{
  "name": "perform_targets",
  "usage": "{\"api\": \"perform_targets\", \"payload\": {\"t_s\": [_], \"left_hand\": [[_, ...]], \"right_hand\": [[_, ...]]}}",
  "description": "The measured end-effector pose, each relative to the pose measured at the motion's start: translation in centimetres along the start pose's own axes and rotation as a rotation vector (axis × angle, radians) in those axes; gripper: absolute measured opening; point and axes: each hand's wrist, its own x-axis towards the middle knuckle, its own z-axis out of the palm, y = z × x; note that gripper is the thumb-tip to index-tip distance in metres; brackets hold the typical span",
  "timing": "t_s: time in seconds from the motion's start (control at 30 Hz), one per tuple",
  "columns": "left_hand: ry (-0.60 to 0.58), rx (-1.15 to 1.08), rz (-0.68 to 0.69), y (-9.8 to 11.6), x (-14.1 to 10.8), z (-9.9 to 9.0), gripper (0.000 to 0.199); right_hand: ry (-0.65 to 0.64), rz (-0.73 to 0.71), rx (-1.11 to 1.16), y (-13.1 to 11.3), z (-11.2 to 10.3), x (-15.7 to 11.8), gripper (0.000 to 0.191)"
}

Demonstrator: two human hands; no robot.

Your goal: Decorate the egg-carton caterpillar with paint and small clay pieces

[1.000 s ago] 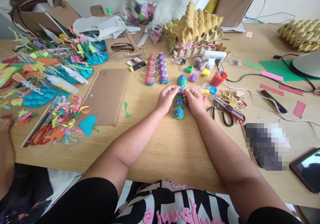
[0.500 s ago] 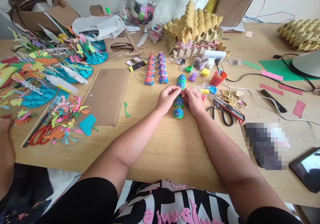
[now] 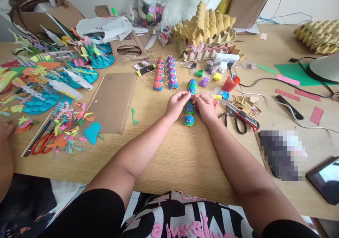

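My left hand and my right hand meet at their fingertips, both closed in a pinch. What they pinch is too small to make out; a bit of red showed there a moment earlier. Below the fingers lies a column of blue and green painted egg-carton cups with yellow dots, its middle partly hidden by my hands. Farther back to the left stand a red and blue egg-carton piece and a purple and blue one, with thin sticks poking out sideways.
Right of my hands lie black-handled scissors, a red box cutter and a red cup. Egg trays are stacked behind. Cardboard, paper scraps and glue bottles lie left. Another person's arm rests at the left edge.
My hands stay almost in place, with slight fingertip movement; the red bit between them is now hardly visible. The other person's hand at the left edge has shifted slightly.
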Motion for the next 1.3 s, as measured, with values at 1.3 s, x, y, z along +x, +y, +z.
{"api": "perform_targets", "payload": {"t_s": [1.3], "left_hand": [[0.036,-0.006,-0.007,0.25,-0.04,-0.01,0.034]], "right_hand": [[0.005,0.01,0.023,-0.17,0.09,0.05,0.052]]}}
